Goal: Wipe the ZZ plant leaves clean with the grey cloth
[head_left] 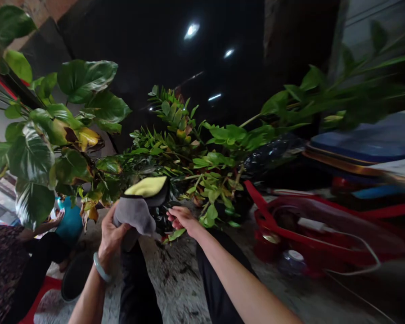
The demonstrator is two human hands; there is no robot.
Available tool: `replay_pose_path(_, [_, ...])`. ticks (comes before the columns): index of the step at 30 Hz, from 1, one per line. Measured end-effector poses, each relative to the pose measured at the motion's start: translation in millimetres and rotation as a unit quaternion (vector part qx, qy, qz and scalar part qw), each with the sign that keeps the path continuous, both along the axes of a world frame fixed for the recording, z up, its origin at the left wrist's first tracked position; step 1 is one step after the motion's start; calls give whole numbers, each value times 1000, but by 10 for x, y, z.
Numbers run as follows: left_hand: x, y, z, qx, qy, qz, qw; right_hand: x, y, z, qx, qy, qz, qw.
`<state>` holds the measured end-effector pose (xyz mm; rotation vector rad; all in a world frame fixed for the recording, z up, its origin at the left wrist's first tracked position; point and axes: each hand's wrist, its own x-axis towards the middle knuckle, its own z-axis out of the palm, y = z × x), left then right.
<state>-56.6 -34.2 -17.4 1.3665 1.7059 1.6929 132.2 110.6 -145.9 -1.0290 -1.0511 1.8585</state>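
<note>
My left hand (pixel 110 231), a pale bracelet on its wrist, is closed round a soft grey and yellow cloth (pixel 135 215). The cloth is bunched, with a dark-edged yellow part on top and grey folds hanging below. Just right of it, my right hand (pixel 183 220) is pinched at the fingertips, close to the dark leaves. What it grips is too small to make out. Right behind both hands grows a leafy green plant (pixel 212 180). My knees in dark trousers are on either side below.
Broad-leaved foliage (pixel 33 153) fills the left, some leaves yellowed. Another person (pixel 6 270) sits at lower left, a hand by a teal object (pixel 69 220). A red basket (pixel 263 211) holding a white cable stands at right. Behind is a dark shiny panel (pixel 162 45).
</note>
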Motion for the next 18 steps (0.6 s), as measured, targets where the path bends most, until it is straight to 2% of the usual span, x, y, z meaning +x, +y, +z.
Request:
replay_pose_path(3, [-98, 126, 235, 80, -26, 65, 994, 23, -13, -11, 7, -18, -4, 1000])
replay_pose_path(5, [-141, 235, 214, 78, -64, 90, 991, 22, -23, -8, 7, -25, -4, 1000])
replay_pose_path(7, [-150, 273, 16, 16, -80, 95, 992, 17, -24, -6, 6, -31, -4, 1000])
replay_pose_path(10, [-138, 148, -385, -103, -61, 65, 991, 26, -9, -9, 3, -37, -2, 999])
replay_pose_path(12, [-153, 28, -500, -125, -67, 53, 989, 42, 4, -13, 1, -40, 2, 999])
replay_pose_path(14, [-195, -28, -409, -86, -75, 81, 990, 55, 9, -15, 1, -41, 7, 999])
replay_pose_path(18, [-269, 98, 16, 49, -24, 174, 983, 29, -10, -14, 3, -46, 8, 999])
